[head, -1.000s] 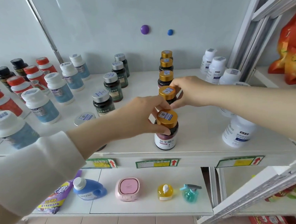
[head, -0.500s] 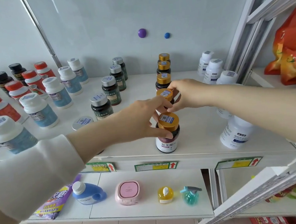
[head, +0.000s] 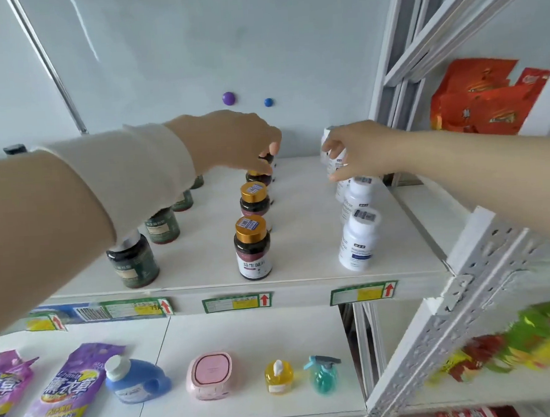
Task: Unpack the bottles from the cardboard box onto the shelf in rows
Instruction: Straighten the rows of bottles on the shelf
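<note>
The left grip (head: 241, 146) had its fingers curled down round the top of the rear dark bottle (head: 266, 160), deep in the middle row near the back edge of the shelf (head: 303, 226). In front of it, the gold-capped bottles (head: 253, 248) ran in a line to the front edge: round, dark glossy bodies with shiny metallic lids and a white sticker on each lid (what was inside could not be seen through the dark walls). The right grip (head: 357, 151) was closed round the rear white bottle (head: 334, 161), thumb below and fingers above, toward the back right corner. The other white bottles (head: 359, 241) stood in a row along the right edge, opaque, matte and shouldered. To the left stood a row of green-labelled jars (head: 133, 262) with silver lids, partly hidden by the cream sleeve (head: 120, 176). On the lower shelf (head: 242, 332) were purple pouches (head: 70, 388), a blue jug (head: 136, 382), a rounded pink case (head: 210, 375), a yellow pump bottle (head: 279, 377) and a teal spray bottle (head: 322, 374).
</note>
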Demonstrator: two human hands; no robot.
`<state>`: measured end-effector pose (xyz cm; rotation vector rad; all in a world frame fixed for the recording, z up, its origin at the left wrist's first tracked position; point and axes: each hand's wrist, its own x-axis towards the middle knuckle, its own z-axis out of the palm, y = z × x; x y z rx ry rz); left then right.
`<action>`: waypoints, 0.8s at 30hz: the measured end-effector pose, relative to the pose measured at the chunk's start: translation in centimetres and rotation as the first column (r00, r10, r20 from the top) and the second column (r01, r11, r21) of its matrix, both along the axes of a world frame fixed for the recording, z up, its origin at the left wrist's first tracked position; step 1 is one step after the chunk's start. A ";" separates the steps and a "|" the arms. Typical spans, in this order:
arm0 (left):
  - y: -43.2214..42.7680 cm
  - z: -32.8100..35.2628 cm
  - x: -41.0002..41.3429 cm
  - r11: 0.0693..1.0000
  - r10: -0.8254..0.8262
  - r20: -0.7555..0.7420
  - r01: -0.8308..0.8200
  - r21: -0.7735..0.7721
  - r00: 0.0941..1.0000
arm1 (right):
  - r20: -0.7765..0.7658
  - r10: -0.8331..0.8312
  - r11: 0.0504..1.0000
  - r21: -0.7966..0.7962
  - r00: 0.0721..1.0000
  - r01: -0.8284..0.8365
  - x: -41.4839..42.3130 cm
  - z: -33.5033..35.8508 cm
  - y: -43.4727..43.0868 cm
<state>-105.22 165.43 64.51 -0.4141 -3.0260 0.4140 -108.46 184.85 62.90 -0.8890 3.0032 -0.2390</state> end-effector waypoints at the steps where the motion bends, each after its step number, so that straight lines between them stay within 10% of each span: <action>1: 0.9 -0.1 -0.1 1.000 -0.008 0.005 0.008 -0.018 1.000 | -0.013 -0.003 1.000 0.020 1.000 0.004 0.2 0.0 1.0; 13: 8.8 -2.5 -2.5 0.995 -0.103 0.079 0.103 -0.002 0.992 | 0.099 -0.090 0.992 0.099 0.991 0.080 2.1 -2.4 10.1; 24: 11.5 -5.2 -8.0 0.961 -0.164 0.180 0.116 0.249 0.970 | 0.214 -0.038 0.973 -0.216 0.976 0.085 5.1 -8.4 8.5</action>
